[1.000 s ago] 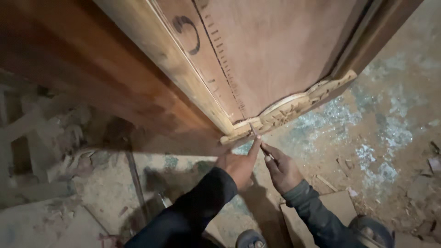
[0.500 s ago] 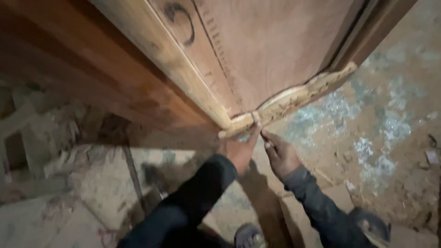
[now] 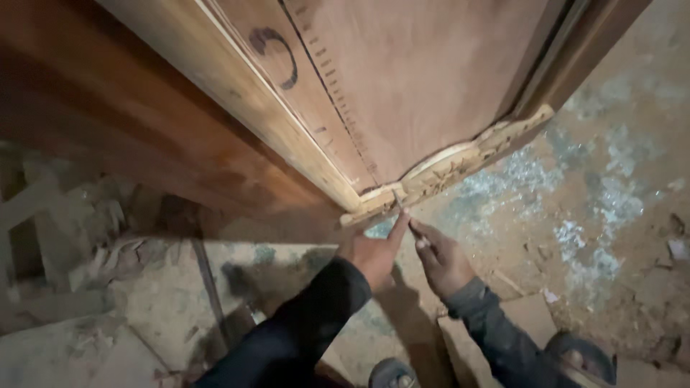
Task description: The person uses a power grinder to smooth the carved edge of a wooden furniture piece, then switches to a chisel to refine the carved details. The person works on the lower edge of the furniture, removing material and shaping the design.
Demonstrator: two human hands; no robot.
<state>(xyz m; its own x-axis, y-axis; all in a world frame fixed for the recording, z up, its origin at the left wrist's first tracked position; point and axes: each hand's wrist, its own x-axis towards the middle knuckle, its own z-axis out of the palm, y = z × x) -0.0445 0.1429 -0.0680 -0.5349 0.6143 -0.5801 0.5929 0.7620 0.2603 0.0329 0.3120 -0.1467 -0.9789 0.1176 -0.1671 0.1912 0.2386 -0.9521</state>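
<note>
A large wooden panel (image 3: 431,79) with a pale frame stands on the floor, with a carved pale trim strip (image 3: 460,169) along its bottom edge. My left hand (image 3: 374,251) reaches up to the corner of that trim, its fingers pinching a small thin piece (image 3: 397,201) against the wood. Just right of it, my right hand (image 3: 442,259) grips a thin tool (image 3: 415,231) whose tip points toward the same corner. Both sleeves are dark.
Dark red-brown boards (image 3: 108,100) lean at the left. Wood scraps and shavings (image 3: 86,244) lie on the dusty floor at the left. The concrete floor (image 3: 611,194) at the right is stained. My sandalled feet (image 3: 582,363) show at the bottom.
The view has shifted slightly. Both hands stay at the trim's corner, the left fingers still at the joint.
</note>
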